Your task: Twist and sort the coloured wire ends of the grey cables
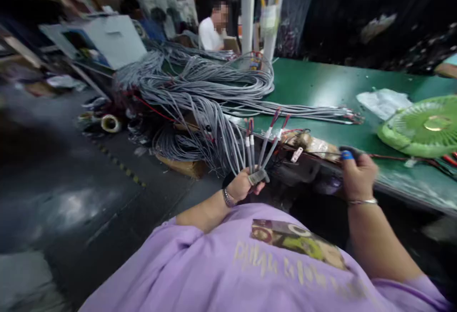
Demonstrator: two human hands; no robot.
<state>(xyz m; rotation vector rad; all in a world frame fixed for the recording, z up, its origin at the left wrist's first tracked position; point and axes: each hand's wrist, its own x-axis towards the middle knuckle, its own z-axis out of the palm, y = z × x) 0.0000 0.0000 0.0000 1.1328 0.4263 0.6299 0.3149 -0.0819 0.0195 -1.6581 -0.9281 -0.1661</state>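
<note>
My left hand is closed round several grey cables. Their stripped ends point up and spread apart, showing white bands and red and dark wires. Greyish tape wraps fingers of this hand. To the right, at the bench edge, my right hand is closed, with blue tape on its thumb. A dark object shows at its fingertips, too blurred to name. Between the hands, along the bench edge, lie a taped, wrapped bundle and a small white piece among thin wires.
Large coils of grey cable cover the left of the green bench and hang over its edge. A green fan and a plastic bag lie at right. White posts rise behind. A person sits beyond the bench.
</note>
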